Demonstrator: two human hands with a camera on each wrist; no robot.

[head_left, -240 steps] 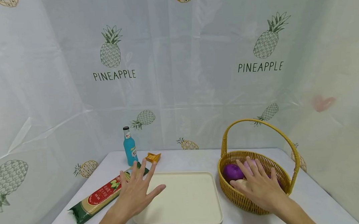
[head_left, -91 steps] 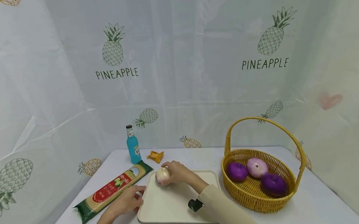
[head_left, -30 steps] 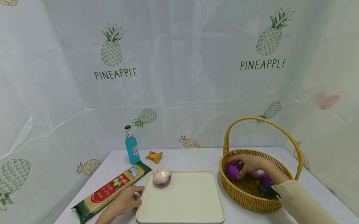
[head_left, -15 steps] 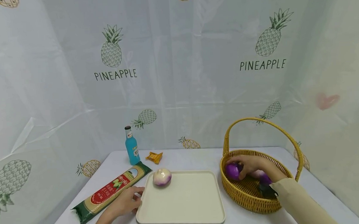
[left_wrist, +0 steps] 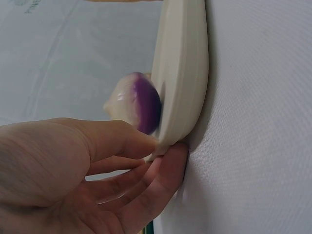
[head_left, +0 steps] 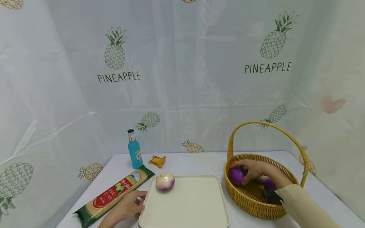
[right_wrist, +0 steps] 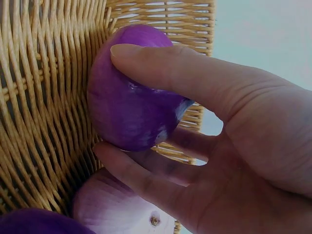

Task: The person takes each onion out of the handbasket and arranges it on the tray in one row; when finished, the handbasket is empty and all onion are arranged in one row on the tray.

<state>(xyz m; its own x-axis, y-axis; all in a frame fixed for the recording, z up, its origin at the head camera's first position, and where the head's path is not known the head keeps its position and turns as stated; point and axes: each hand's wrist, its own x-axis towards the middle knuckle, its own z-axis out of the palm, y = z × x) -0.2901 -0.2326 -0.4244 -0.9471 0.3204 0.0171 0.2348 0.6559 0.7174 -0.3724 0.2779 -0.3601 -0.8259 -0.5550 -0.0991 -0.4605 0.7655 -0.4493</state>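
Inside the basket (head_left: pixel 260 206), right hand (head_left: pixel 258 172) reaches down, thumb and fingers (right_wrist: pixel 146 175) curled round a purple onion (right_wrist: pixel 129 109) against the wicker wall. Left of the basket, left hand (head_left: pixel 126 206) pinches the tray (head_left: pixel 189 205) corner, fingers beneath the rim; a pale onion (head_left: pixel 165 181) lies on it.

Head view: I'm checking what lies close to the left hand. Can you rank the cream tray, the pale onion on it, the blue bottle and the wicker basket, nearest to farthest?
1. cream tray: the left hand touches its near-left edge.
2. pale onion: on the tray's far-left corner.
3. blue bottle: at the table's back, left.
4. wicker basket: far right, past the tray.
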